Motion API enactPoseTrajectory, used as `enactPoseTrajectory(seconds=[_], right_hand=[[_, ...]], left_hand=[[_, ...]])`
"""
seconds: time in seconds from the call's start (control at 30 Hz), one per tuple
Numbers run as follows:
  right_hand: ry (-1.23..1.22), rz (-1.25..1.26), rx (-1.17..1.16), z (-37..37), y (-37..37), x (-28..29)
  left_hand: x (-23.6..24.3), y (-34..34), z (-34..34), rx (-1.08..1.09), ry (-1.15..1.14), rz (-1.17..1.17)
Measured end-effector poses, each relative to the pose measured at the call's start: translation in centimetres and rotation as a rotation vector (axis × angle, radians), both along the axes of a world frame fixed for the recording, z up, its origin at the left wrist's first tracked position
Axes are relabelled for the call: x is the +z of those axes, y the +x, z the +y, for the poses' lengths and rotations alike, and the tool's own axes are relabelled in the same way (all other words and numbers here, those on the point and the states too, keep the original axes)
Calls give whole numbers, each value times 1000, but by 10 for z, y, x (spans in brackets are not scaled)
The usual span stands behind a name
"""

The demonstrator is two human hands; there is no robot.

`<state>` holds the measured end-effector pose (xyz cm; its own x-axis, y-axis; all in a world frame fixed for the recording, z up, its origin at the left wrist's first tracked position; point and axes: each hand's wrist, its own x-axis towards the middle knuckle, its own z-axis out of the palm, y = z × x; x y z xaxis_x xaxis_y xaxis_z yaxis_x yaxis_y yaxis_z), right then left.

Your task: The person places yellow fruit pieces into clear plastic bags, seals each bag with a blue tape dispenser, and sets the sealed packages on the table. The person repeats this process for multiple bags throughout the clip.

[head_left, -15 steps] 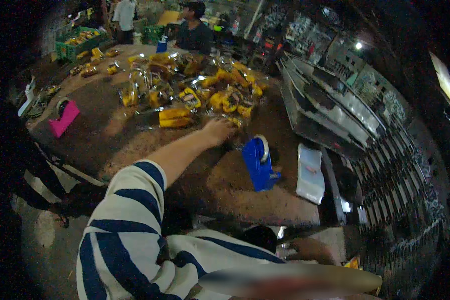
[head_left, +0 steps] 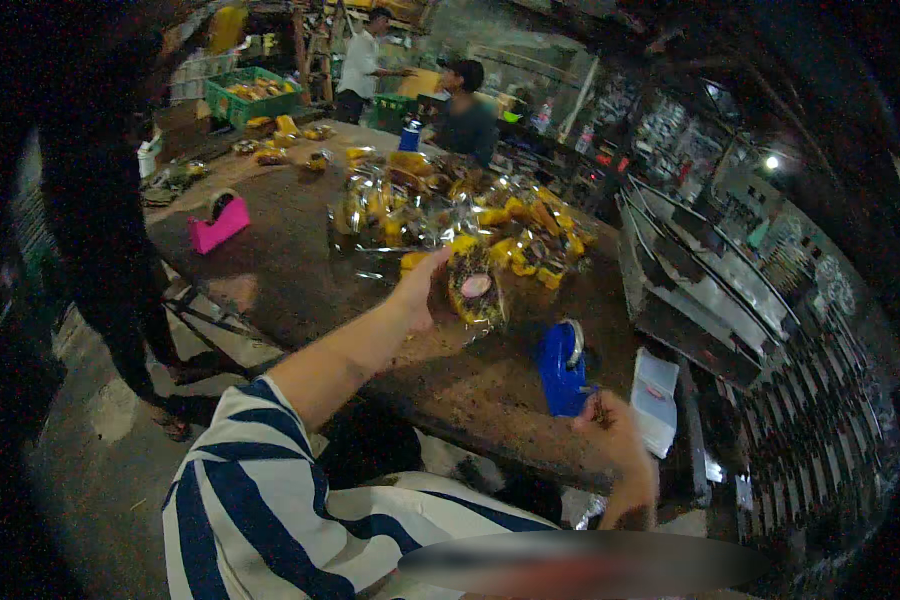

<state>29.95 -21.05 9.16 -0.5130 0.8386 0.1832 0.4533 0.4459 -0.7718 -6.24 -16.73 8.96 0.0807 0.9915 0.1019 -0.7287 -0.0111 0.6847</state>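
Note:
My left hand (head_left: pixel 422 292) grips a bread roll in clear plastic wrap (head_left: pixel 482 310), its top dark and speckled, yellow at the edge, with a pale pink oval label on it. It is held up over the near part of the brown table (head_left: pixel 320 222). A blue tape dispenser (head_left: pixel 562 375) with a pale tape roll stands to its right. At the front end of that dispenser my right hand (head_left: pixel 615 432) has its fingers pinched together; what they hold, if anything, is too small to make out. Beyond my left hand lies a pile of wrapped yellow breads (head_left: pixel 530 225).
A pink tape dispenser (head_left: pixel 220 222) stands on the left. A clear plastic box of labels or sheets (head_left: pixel 656 400) lies right of the blue dispenser, near a metal tray stack (head_left: pixel 705 290). A green crate (head_left: pixel 253 98) stands at the back; people are beyond and at the left.
My left hand has lifted a wrapped bread from the pile's near edge and brought it closer. My right hand has come up from the lower edge to the blue dispenser. The view has shifted left.

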Motion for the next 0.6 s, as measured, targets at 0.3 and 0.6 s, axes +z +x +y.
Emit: enactPoseTrajectory(seconds=[0.3,0.6], right_hand=[[-184,486,75,-26,-87,-61],[-303,534,20,-52,-103,-74]], left_hand=[[-27,54,-107,89,54,325],[-56,52,-139,-4,141,372]])
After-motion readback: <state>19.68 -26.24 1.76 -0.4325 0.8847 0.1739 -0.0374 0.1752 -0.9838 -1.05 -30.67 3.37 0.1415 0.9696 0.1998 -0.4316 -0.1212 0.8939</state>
